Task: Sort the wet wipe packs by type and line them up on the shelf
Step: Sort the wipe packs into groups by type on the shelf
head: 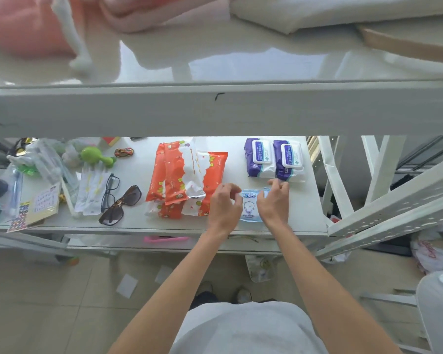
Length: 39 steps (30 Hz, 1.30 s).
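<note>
Left hand (224, 203) and right hand (273, 203) each pinch a side edge of the small blue pack (251, 206), flat at the shelf (310, 213) front between orange packs (184, 175) and purple packs (274, 159); probably light, squashy, slick film, best held by its edges.

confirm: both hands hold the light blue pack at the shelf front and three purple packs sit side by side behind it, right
Not three: the head view shows two purple packs side by side behind the light blue pack. Left hand and right hand do hold it at the shelf front.
</note>
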Each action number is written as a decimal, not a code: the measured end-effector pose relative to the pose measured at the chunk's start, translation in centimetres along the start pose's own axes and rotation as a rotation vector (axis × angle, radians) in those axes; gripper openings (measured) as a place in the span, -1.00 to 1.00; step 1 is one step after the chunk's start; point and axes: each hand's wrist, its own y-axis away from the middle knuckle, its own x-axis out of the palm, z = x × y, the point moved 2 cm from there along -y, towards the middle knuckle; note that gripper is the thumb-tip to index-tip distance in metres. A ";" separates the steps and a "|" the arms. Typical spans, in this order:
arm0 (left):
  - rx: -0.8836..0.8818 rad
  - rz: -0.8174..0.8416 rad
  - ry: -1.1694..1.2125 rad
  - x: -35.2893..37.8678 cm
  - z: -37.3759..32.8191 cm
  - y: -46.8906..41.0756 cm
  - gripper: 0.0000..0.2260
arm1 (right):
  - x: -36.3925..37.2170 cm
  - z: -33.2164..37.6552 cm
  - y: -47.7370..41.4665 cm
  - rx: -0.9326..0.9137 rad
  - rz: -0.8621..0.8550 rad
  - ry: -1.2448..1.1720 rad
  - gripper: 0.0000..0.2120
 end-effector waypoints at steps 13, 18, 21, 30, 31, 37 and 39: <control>-0.440 0.054 -0.294 -11.5 11.9 -8.9 -0.27 | 9.5 10.0 0.6 0.292 0.470 -0.159 -0.47; -0.451 0.029 0.188 -14.0 13.6 -10.4 -0.66 | 8.5 10.1 0.1 0.309 0.355 -0.162 -0.43; -0.414 -0.015 0.393 -16.0 15.3 -11.5 -0.68 | 7.8 10.0 0.0 0.297 0.375 -0.124 -0.47; -0.240 0.190 0.455 -14.1 12.7 -7.3 -0.84 | 8.1 11.4 0.9 0.206 0.247 -0.052 -0.50; -0.225 0.229 0.445 -13.7 12.5 -6.9 -0.87 | 7.7 11.7 1.0 0.197 0.175 -0.129 -0.49; -0.034 0.451 0.178 -14.1 11.5 -6.8 -0.82 | 7.4 12.0 1.1 0.179 0.399 -0.236 -0.35; -0.035 0.430 0.061 -14.8 12.0 -7.6 -0.73 | 7.7 11.6 1.1 0.223 0.432 -0.238 -0.40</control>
